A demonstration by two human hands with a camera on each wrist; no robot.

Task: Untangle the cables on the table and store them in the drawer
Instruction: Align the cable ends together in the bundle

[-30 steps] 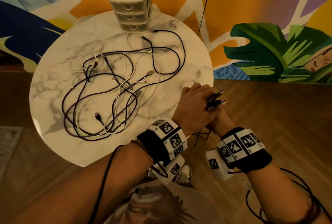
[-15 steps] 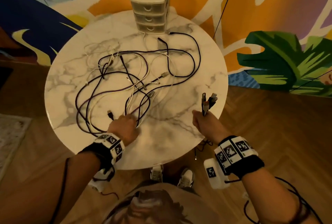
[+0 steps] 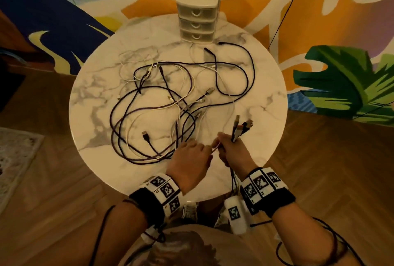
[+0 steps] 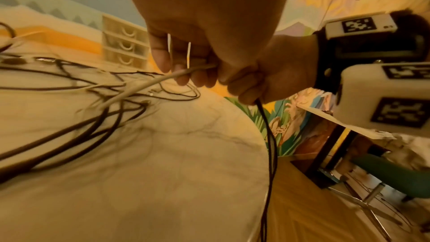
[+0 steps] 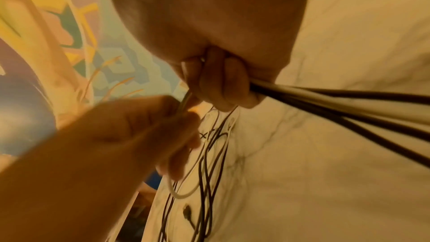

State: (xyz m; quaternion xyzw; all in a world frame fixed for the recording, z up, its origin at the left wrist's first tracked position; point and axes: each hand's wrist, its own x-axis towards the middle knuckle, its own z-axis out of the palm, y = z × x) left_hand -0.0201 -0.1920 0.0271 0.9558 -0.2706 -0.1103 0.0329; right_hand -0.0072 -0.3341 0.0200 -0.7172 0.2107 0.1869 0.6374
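A tangle of black and white cables (image 3: 162, 112) sprawls across the round marble table (image 3: 262, 86). My right hand (image 3: 231, 150) grips a bundle of cable ends (image 3: 239, 128) whose plugs stick up above the fist; black leads (image 4: 270, 144) hang down from it past the table edge. My left hand (image 3: 191, 159) sits right beside it and pinches a white cable (image 4: 149, 84) that runs back into the tangle. In the right wrist view the left hand (image 5: 144, 126) meets the right fist (image 5: 223, 84) at that white cable. A small white three-drawer unit (image 3: 197, 13) stands at the table's far edge, drawers closed.
The table's near edge lies just under both wrists, with wooden floor (image 3: 330, 169) around it. A painted mural wall (image 3: 319, 31) stands close behind the drawer unit. A pale rug (image 3: 12, 159) lies at the left. My shoes (image 3: 189, 210) show beneath the table.
My left hand went out to the near edge of the tangle, then came back right to the right hand with a white cable. The right hand kept its bundle and stayed at the table's front right.
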